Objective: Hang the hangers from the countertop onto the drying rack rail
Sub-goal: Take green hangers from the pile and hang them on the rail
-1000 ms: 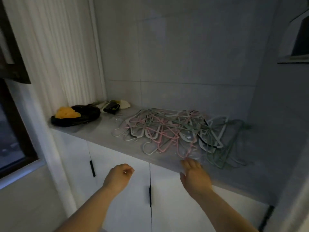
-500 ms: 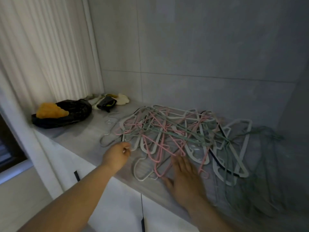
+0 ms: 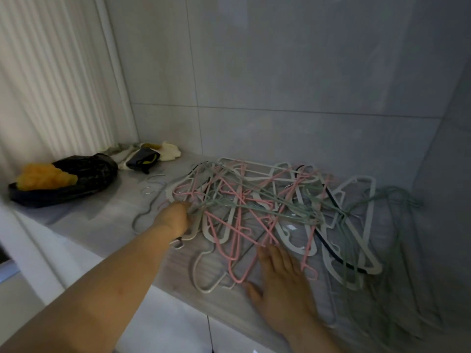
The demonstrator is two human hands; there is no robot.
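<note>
Both hands had advanced onto the grey countertop below the tiled wall; my left hand seemingly gripped the tangled hangers; my right hand lay spread flat; a black bag held something orange.

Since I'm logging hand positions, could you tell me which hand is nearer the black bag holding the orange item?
Left. The left hand is at the hanger pile's left edge, a short way right of the black bag. The right hand lies farther right, by the counter's front edge.
</note>
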